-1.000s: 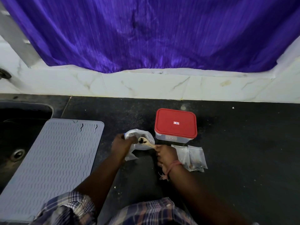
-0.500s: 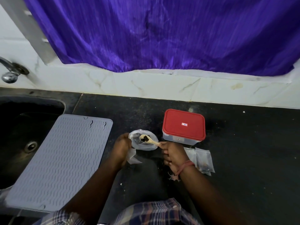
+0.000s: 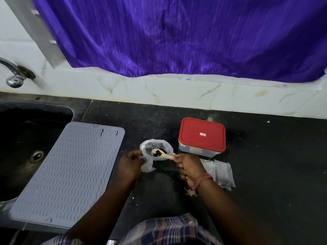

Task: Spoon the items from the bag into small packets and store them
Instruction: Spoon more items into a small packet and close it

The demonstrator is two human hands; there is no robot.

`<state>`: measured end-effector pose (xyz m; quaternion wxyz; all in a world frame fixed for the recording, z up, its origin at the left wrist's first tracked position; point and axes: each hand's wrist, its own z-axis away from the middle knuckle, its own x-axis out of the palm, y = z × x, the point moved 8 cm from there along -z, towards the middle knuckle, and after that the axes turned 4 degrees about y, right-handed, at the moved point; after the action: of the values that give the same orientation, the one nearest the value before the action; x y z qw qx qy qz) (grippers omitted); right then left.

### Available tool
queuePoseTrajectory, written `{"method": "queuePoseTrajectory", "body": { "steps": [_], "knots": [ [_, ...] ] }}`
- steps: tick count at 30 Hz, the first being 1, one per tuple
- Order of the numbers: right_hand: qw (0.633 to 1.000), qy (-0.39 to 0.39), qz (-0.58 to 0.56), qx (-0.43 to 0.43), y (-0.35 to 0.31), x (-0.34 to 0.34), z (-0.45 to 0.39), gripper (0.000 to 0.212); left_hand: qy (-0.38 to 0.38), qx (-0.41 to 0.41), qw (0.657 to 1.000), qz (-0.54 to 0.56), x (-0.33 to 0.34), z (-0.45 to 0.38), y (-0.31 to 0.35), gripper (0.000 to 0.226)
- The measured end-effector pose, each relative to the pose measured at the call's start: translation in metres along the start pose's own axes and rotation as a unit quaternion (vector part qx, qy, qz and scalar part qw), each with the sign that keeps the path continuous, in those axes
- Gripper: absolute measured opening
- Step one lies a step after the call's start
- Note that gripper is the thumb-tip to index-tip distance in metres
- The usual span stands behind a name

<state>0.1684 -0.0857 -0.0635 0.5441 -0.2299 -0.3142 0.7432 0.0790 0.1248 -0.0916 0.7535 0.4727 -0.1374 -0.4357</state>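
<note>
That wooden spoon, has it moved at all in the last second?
Cannot tell: the camera shifted, and the wooden spoon sits over the bag's mouth left of the red-lidded box as before.

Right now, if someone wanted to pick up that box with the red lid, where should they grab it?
Probably from above, fingers down its two long sides. The red-lidded box sits flat on the counter, lid on, with bare counter behind and to its right; the small packets lie near its front.
</note>
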Motion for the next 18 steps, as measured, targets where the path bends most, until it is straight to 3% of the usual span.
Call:
{"method": "queuePoseTrajectory", "body": {
  "steps": [8, 18],
  "knots": [
    [0.997, 0.012, 0.066, -0.042, -0.01, 0.007, 0.005, 0.019, 0.067, 0.045, 0.99, -0.114, 0.001, 0.012, 0.012, 0.009],
    [0.984, 0.032, 0.154, -0.079, -0.013, 0.005, -0.001, 0.013, 0.043, 0.017, 0.999, -0.019, 0.008, 0.017, 0.011, 0.016]
  ]
}}
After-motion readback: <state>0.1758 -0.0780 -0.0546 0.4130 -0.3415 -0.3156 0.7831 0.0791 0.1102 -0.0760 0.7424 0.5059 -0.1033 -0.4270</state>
